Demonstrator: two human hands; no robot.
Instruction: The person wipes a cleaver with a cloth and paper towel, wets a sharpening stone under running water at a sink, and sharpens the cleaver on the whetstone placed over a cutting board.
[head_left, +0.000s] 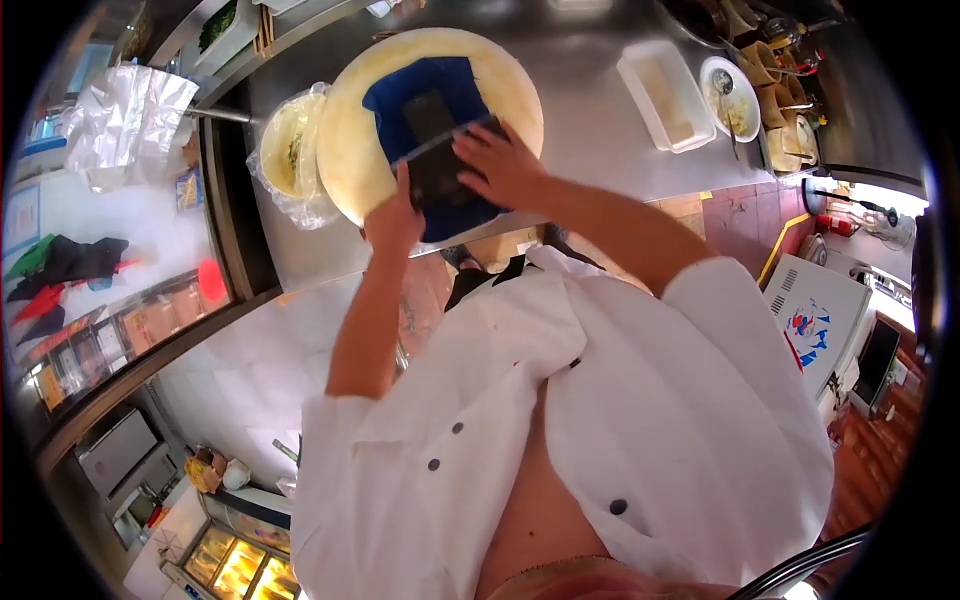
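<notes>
A dark, broad, rectangular blade that looks like a cleaver (pixel 437 180) lies slanted over a dark block resembling a sharpening stone (pixel 428 112). The block rests on a folded blue cloth (pixel 395 98) on a round, pale chopping board (pixel 342 120). My left hand (pixel 393 222) is closed at the cleaver's near left corner, thumb up along its side; the handle is hidden. My right hand (pixel 500 168) lies over the blade's right side, its fingers spread and pressed flat on top. The lower part of the block is covered by the cleaver.
Left of the board stands a plastic-wrapped bowl of food (pixel 292 160). To the right on the steel counter (pixel 590 130) are a white rectangular tub (pixel 665 95) and a white bowl with a spoon (pixel 730 98). Seasoning containers (pixel 775 100) line the far right.
</notes>
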